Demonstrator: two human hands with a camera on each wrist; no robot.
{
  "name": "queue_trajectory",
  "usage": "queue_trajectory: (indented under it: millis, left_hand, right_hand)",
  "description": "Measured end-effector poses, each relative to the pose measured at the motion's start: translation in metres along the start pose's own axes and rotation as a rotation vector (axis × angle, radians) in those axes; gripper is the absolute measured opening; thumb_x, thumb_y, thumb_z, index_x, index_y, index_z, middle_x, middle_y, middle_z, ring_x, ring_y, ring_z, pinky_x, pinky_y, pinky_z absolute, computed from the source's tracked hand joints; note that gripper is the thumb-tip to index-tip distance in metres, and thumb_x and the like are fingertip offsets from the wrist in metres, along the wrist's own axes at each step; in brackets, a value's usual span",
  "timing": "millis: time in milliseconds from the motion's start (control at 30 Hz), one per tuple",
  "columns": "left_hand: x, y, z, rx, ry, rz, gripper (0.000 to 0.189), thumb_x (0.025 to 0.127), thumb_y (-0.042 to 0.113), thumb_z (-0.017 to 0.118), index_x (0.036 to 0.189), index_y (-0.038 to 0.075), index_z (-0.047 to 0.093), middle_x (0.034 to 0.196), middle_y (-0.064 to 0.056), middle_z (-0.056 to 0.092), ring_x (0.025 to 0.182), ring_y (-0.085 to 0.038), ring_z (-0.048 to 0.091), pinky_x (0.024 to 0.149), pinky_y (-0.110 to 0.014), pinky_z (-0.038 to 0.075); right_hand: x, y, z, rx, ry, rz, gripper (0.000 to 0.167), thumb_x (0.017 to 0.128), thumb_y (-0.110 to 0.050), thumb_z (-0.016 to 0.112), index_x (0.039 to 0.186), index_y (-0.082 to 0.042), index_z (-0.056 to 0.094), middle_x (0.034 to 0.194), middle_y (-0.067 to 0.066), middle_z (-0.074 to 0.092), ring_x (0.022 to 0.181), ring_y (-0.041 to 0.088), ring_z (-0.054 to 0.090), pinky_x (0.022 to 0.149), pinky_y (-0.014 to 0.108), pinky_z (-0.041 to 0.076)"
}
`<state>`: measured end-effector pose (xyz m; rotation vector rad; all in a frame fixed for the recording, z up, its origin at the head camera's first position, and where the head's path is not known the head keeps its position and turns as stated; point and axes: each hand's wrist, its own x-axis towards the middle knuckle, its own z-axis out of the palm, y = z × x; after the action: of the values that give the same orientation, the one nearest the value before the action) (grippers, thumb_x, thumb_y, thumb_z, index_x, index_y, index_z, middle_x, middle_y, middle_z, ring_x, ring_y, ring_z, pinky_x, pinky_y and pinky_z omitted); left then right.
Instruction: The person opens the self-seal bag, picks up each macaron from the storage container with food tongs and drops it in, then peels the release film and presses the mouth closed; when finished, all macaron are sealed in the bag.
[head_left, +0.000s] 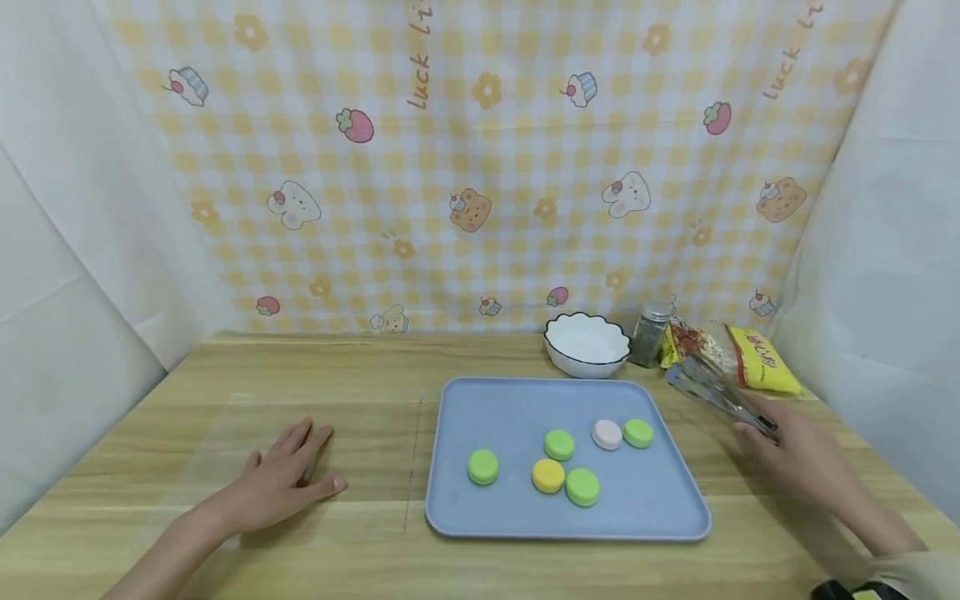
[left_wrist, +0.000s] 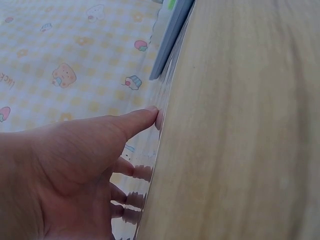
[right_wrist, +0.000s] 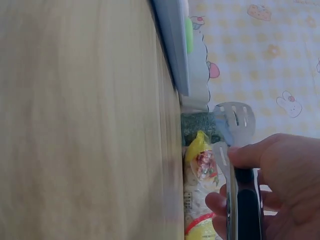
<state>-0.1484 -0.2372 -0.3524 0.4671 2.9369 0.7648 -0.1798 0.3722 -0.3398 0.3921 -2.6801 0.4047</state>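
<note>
My right hand [head_left: 806, 458] grips a pair of metal tongs [head_left: 716, 392] with dark handle grips, right of the blue tray [head_left: 517, 397]. In the right wrist view, the slotted tong heads [right_wrist: 235, 120] stand apart with nothing between them. My left hand [head_left: 281, 483] rests its fingertips on the table left of the tray, fingers spread. On the tray lie several macaron-like discs: a green one [head_left: 483, 467] at left, a yellow one [head_left: 548, 476] between two green ones near the middle, and a pale pink one [head_left: 607, 434] beside another green one [head_left: 638, 432] at right.
Behind the tray stands a white scalloped bowl [head_left: 587, 342] with a dark rim. Next to it are a glass jar [head_left: 649, 335] of dark green contents and a yellow and clear food bag [head_left: 738, 357]. A patterned curtain [head_left: 480, 167] hangs at the table's back edge.
</note>
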Motion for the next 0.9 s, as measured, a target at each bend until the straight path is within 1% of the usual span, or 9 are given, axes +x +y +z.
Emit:
queue_trajectory:
  millis: [67, 200, 300, 400, 467, 500, 633, 700, 900]
  left_hand:
    - [0.000, 0.000, 0.000, 0.003, 0.000, 0.000, 0.081, 0.089, 0.050, 0.056, 0.141, -0.005, 0.028, 0.144, -0.037, 0.010, 0.129, -0.056, 0.006, 0.083, -0.080, 0.004]
    - [-0.001, -0.001, 0.001, -0.004, -0.002, -0.001, 0.081, 0.089, 0.049, 0.056, 0.141, -0.006, 0.028, 0.144, -0.038, 0.009, 0.129, -0.056, 0.005, 0.082, -0.080, 0.003]
    - [-0.001, -0.001, 0.001, -0.013, -0.003, -0.002, 0.081, 0.089, 0.049, 0.056, 0.141, -0.006, 0.027, 0.144, -0.038, 0.008, 0.129, -0.056, 0.005, 0.082, -0.080, 0.003]
    - [-0.001, 0.000, 0.001, -0.018, -0.001, 0.000, 0.081, 0.089, 0.049, 0.056, 0.141, -0.006, 0.027, 0.144, -0.038, 0.008, 0.129, -0.056, 0.004, 0.082, -0.080, 0.002]
    - [-0.001, 0.000, 0.001, -0.016, 0.000, 0.002, 0.080, 0.089, 0.048, 0.056, 0.141, -0.006, 0.027, 0.144, -0.038, 0.008, 0.129, -0.057, 0.005, 0.082, -0.080, 0.003]
    - [-0.001, -0.001, 0.001, -0.013, 0.000, 0.002, 0.080, 0.089, 0.048, 0.056, 0.141, -0.006, 0.027, 0.144, -0.038, 0.008, 0.129, -0.057, 0.005, 0.082, -0.080, 0.003]
    - [-0.001, -0.002, 0.001, -0.007, 0.000, 0.001, 0.081, 0.089, 0.049, 0.056, 0.141, -0.005, 0.028, 0.144, -0.038, 0.008, 0.129, -0.057, 0.005, 0.082, -0.080, 0.003]
    - [-0.001, -0.002, 0.001, -0.005, 0.000, 0.002, 0.081, 0.089, 0.049, 0.056, 0.141, -0.005, 0.028, 0.144, -0.037, 0.009, 0.129, -0.057, 0.005, 0.082, -0.080, 0.004]
    - [-0.001, 0.000, 0.001, -0.004, -0.001, 0.010, 0.082, 0.088, 0.050, 0.057, 0.141, -0.006, 0.028, 0.144, -0.038, 0.009, 0.129, -0.056, 0.006, 0.082, -0.081, 0.004]
  right_hand:
    - [0.001, 0.000, -0.002, -0.005, 0.012, -0.011, 0.050, 0.087, -0.017, 0.066, 0.123, 0.013, 0.049, 0.111, 0.038, 0.052, 0.088, 0.051, 0.055, 0.066, 0.060, 0.044]
    - [0.004, -0.003, -0.004, -0.010, 0.029, -0.030, 0.049, 0.086, -0.017, 0.067, 0.120, 0.014, 0.050, 0.108, 0.038, 0.054, 0.084, 0.050, 0.057, 0.065, 0.058, 0.045]
    - [0.005, -0.005, -0.005, -0.004, 0.037, -0.037, 0.050, 0.085, -0.017, 0.068, 0.121, 0.012, 0.050, 0.096, 0.032, 0.060, 0.064, 0.028, 0.057, 0.054, 0.042, 0.046]
    - [0.005, -0.008, -0.007, 0.003, 0.044, -0.041, 0.049, 0.085, -0.017, 0.069, 0.122, 0.009, 0.052, 0.091, 0.024, 0.062, 0.050, 0.007, 0.042, 0.045, 0.028, 0.036]
    - [0.005, -0.012, -0.008, 0.002, 0.038, -0.039, 0.049, 0.085, -0.020, 0.069, 0.124, 0.007, 0.053, 0.088, 0.018, 0.063, 0.047, 0.003, 0.032, 0.042, 0.024, 0.029]
    - [0.006, -0.014, -0.008, 0.000, 0.036, -0.043, 0.049, 0.085, -0.021, 0.069, 0.123, 0.006, 0.053, 0.093, 0.019, 0.063, 0.048, 0.003, 0.032, 0.043, 0.024, 0.028]
    - [0.009, -0.027, -0.010, 0.008, 0.006, -0.038, 0.051, 0.084, -0.025, 0.070, 0.124, 0.003, 0.054, 0.085, 0.013, 0.062, 0.054, 0.007, 0.038, 0.046, 0.025, 0.030]
    - [0.010, -0.038, -0.011, 0.047, -0.018, -0.032, 0.053, 0.084, -0.026, 0.071, 0.125, 0.002, 0.053, 0.088, 0.016, 0.063, 0.063, 0.013, 0.048, 0.050, 0.026, 0.035]
    - [0.015, -0.077, -0.012, 0.189, -0.067, -0.038, 0.054, 0.083, -0.026, 0.072, 0.128, -0.004, 0.052, 0.099, 0.014, 0.064, 0.077, 0.021, 0.056, 0.056, 0.030, 0.045]
